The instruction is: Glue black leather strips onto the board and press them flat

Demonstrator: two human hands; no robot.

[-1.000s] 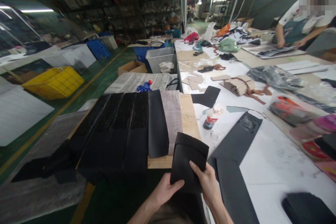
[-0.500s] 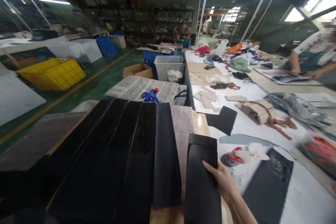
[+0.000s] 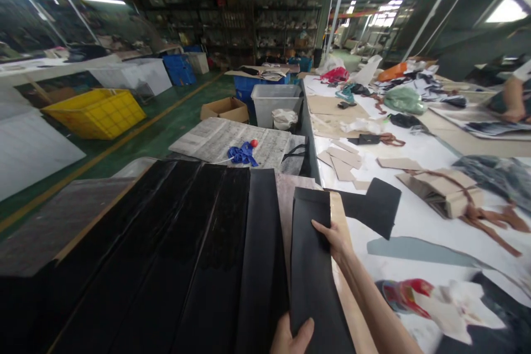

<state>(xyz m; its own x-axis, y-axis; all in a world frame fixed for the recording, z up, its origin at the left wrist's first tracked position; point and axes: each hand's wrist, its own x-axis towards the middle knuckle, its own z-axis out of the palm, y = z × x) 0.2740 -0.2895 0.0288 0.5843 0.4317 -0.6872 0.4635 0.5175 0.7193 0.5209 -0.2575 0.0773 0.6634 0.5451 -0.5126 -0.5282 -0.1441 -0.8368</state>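
A long black sheet strip (image 3: 311,265), leather-like, lies lengthwise before me, with both hands on it. My right hand (image 3: 333,239) grips its right edge near the far end, thumb on top and the other fingers hidden beneath. At the near end my left hand (image 3: 290,336) pinches the left edge, its thumb on top. Just left of it rests another matte black strip (image 3: 262,243). Farther left, several glossy black strips (image 3: 215,232) lie side by side on a board. A pale board (image 3: 339,221) shows under the held strip's right side.
On the white table (image 3: 357,243) to the right are a black cut piece (image 3: 379,207), a can (image 3: 398,294) with white tissue, and tied cardboard pieces (image 3: 443,191). Beyond the strips sits a blue cloth (image 3: 243,154). A co-worker's arm (image 3: 514,97) is at far right.
My right hand has moved the strip forward and slightly left, close beside the neighbouring strip. My left hand has come into view at its near end. The view has turned right.
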